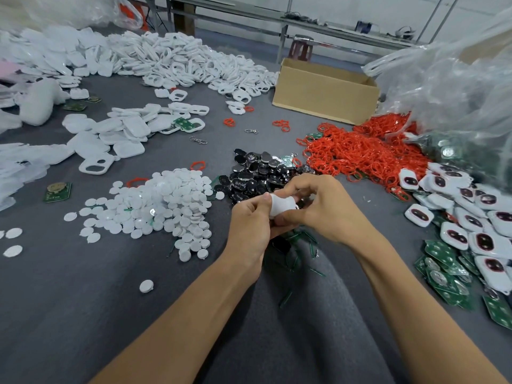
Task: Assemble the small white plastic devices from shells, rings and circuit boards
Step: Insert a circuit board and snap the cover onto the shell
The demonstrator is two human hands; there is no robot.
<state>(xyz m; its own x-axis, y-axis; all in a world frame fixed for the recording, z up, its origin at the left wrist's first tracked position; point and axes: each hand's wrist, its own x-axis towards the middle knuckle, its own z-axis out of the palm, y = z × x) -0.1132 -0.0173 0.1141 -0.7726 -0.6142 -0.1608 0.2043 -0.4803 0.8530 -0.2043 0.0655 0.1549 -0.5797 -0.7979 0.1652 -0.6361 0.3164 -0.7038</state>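
Both hands meet at the middle of the view around one small white shell [281,205]. My left hand [250,223] grips it from the left, thumb on top. My right hand [324,206] pinches it from the right with curled fingers. What sits inside the shell is hidden by my fingers. Round white caps [166,206] lie heaped to the left. Black oval pieces [257,170] are piled just beyond my hands. Red rings [357,153] form a big heap at the right. Green circuit boards [443,270] lie at the far right.
An open cardboard box [327,92] stands at the back. Assembled white devices [471,217] are stacked at the right under a clear plastic bag [448,79]. White shells [171,62] cover the back left. My grey-trousered knee [302,314] lies below my hands.
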